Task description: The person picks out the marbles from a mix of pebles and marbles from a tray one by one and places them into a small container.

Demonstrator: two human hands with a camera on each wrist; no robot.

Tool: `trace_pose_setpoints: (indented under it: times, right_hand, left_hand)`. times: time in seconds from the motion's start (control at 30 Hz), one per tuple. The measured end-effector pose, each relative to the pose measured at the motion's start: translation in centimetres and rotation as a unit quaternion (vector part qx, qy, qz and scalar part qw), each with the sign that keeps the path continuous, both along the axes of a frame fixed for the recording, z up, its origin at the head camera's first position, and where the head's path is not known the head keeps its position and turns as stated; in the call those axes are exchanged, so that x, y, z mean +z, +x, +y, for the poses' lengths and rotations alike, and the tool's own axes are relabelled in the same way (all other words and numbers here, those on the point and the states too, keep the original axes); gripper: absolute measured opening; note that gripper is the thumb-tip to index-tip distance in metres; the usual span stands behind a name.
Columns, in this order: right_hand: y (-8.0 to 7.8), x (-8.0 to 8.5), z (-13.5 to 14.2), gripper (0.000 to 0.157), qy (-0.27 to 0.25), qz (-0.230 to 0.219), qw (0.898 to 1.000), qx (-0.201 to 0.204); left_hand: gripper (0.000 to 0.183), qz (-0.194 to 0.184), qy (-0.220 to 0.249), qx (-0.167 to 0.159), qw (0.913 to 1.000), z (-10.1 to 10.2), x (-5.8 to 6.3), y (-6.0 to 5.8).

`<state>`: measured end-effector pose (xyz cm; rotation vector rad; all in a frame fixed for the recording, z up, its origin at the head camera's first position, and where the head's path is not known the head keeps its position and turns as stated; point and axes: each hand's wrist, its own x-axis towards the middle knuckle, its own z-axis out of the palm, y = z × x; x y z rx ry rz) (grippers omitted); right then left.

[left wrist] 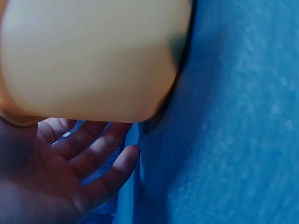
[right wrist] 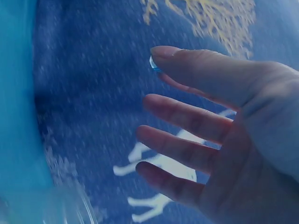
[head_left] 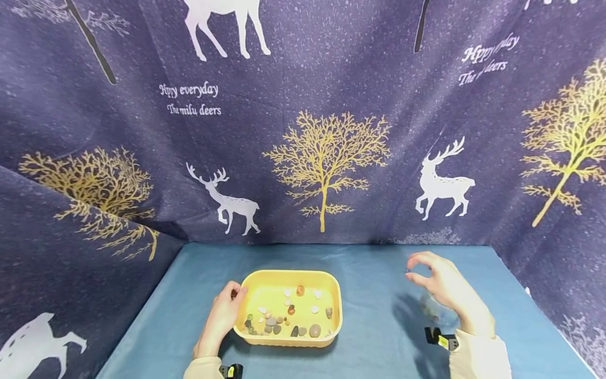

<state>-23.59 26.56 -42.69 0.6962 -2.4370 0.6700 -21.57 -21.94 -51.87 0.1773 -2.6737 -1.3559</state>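
At its left rim, a yellow plastic basin is gripped by my left hand. The left wrist view shows the basin's smooth side wall with the fingers of that hand spread along the outside. Pebbles in grey, green, brown and white lie scattered on the basin floor. Off to the right, above the cloth, my right hand pinches a small clear-blue glassy piece between thumb and forefinger. The other fingers of the right hand are extended.
Below the right wrist stands a clear round container with small things inside, partly hidden by the arm. Its rim shows in the right wrist view. A blue cloth covers the table, and a dark patterned curtain hangs behind.
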Motion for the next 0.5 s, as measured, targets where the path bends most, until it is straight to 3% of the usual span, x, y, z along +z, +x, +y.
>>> trace_pose_setpoints:
  times: [0.17,0.33,0.5]
  right_hand:
    - [0.5,-0.2,2.5,0.021,-0.001,-0.05,0.997,-0.056]
    - [0.9,-0.8,5.1,0.016,-0.001,-0.104,0.988,-0.114]
    - [1.1,-1.8,6.5,0.016,-0.008,-0.113,0.984,-0.137]
  left_hand:
    - [0.022,0.006,-0.008,0.001,1.0,0.0,0.1,-0.1]
    - [0.022,0.005,-0.006,0.0,1.0,0.1,0.1,-0.2]
    - [0.021,0.0,-0.006,0.001,1.0,0.0,0.0,-0.1]
